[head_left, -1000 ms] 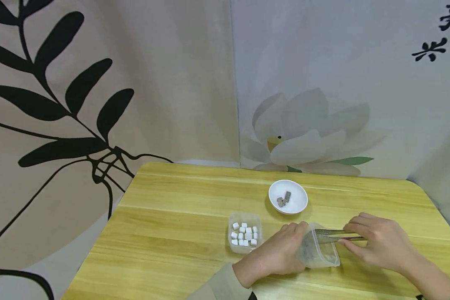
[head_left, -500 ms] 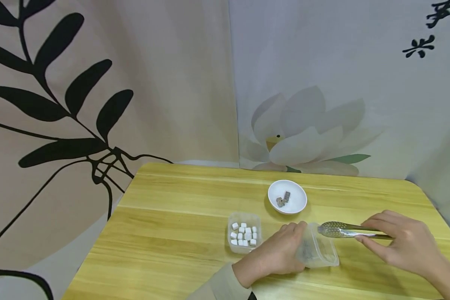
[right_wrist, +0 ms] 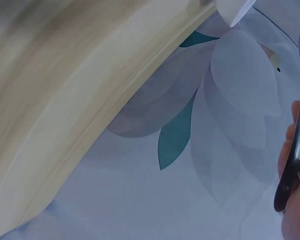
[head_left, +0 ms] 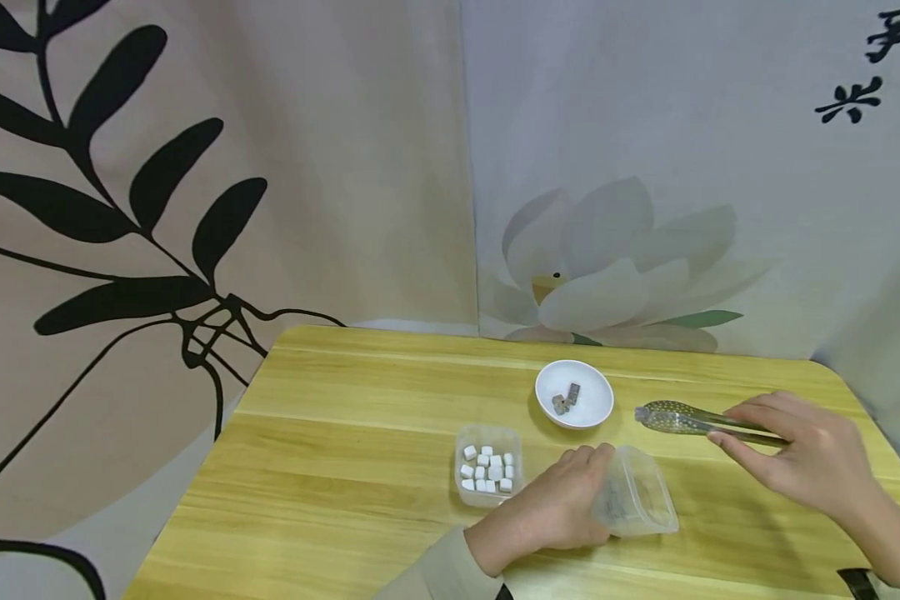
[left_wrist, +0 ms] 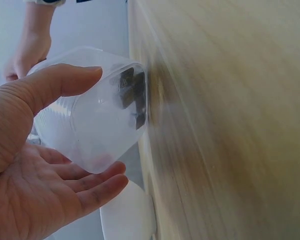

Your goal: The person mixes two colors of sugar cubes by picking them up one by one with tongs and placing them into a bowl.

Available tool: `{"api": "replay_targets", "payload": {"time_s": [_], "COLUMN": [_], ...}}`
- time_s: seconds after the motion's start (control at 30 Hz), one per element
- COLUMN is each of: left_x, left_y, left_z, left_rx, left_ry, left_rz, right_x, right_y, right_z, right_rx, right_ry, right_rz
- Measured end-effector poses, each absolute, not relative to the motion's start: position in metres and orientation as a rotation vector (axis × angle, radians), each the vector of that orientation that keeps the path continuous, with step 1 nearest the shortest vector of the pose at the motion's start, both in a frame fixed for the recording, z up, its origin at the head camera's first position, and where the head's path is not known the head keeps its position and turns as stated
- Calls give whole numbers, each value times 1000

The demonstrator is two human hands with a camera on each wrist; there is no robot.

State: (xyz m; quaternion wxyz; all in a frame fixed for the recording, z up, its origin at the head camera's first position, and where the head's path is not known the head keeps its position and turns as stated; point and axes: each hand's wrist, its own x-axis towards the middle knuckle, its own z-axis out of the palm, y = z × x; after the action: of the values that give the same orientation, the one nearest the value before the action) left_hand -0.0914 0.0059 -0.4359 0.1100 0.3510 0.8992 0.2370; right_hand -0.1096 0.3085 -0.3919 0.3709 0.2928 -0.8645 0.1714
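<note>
My left hand grips a clear plastic container that lies tipped on its side, its mouth facing right. Through its base, several dark cubes show in the left wrist view. My right hand holds metal tongs above the table, right of the white bowl. A small greyish cube is pinched at the tongs' tips. Inside the bowl lie several grey-brown cubes. Only the tongs' handle part and some fingers appear in the right wrist view.
Left of my left hand stands a second clear container with several white cubes. The wooden table ends at a printed curtain behind it.
The tongs have come out of the tipped container with a cube, then risen toward the bowl's level. My left hand and the container have stayed put.
</note>
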Motion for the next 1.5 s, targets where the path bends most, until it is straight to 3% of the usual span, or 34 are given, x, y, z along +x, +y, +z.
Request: {"api": "replay_targets", "payload": {"time_s": [0.73, 1.5], "left_x": [-81, -79], "left_y": [2, 4], "left_z": [-436, -433], "left_rx": [1022, 960], "left_ry": [2643, 2636], "left_rz": [696, 720], "right_x": [-139, -81], "right_y": [264, 313], "right_z": [-421, -403], "right_rx": [690, 647], "right_ry": [-2290, -2305], "right_rz": [489, 413]}}
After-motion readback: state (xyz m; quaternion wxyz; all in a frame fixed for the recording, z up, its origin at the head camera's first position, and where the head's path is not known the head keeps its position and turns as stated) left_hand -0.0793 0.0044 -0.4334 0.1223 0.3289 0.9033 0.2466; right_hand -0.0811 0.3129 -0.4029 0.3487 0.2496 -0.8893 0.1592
